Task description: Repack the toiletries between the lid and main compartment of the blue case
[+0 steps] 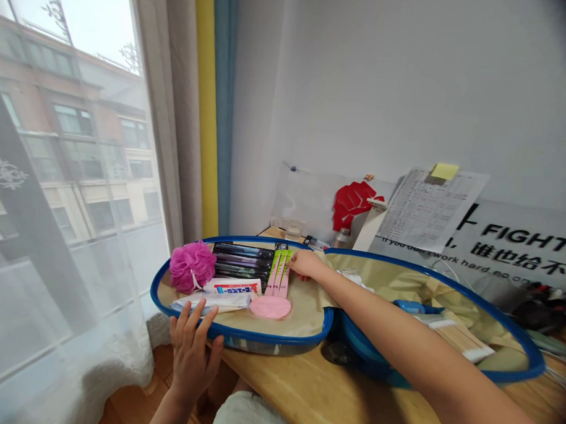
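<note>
Window-side desk: right hand (pixel 304 264), fingers curled, seemingly pinches the sachets (pixel 279 274) by their tops, which are probably light, floppy and slick; left hand (pixel 192 351), fingers spread, rests on the case rim (pixel 278 337).

The left hand (pixel 192 351) points upward, fingers spread apart. The right hand (pixel 304 264) reaches far forward on an outstretched arm, fingers loosely curled.

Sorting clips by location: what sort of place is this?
Likely a bedroom or dorm study corner: a wooden desk by a curtained window, a motivational banner, and an open suitcase of toiletries.
</note>
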`<act>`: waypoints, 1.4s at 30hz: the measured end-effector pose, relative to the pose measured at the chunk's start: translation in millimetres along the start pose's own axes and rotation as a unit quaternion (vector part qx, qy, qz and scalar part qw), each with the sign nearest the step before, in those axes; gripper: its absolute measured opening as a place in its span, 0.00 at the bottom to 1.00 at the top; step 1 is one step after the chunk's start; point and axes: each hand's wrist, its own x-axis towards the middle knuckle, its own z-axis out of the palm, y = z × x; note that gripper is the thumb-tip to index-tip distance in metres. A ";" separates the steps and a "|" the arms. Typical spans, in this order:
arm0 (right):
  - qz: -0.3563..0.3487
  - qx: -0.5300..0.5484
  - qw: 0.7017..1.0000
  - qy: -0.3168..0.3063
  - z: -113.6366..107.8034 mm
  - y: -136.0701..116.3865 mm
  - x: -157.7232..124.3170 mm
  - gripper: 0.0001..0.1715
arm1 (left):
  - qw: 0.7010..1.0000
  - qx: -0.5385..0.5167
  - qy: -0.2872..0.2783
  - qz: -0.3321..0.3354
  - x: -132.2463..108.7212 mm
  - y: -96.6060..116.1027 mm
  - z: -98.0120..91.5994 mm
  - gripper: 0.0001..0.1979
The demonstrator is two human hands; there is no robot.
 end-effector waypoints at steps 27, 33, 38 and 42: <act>0.096 0.012 0.995 0.029 -71.2 186.7 -57.9 0.18 | 1.000 -0.008 0.011 0.000 -3.6 -3.4 2.7 0.30; 0.040 -0.057 0.997 0.036 -60.4 184.7 -45.5 0.21 | 1.000 -0.006 0.010 -0.007 -3.5 -2.9 2.9 0.30; -0.040 -0.106 0.994 0.010 -54.2 166.9 -42.6 0.16 | 1.000 -0.004 0.003 -0.010 -4.4 -3.3 2.8 0.30; -0.098 -0.123 0.987 -0.043 -51.1 154.8 -50.0 0.11 | 1.000 -0.008 0.006 -0.009 -5.1 -3.9 2.9 0.30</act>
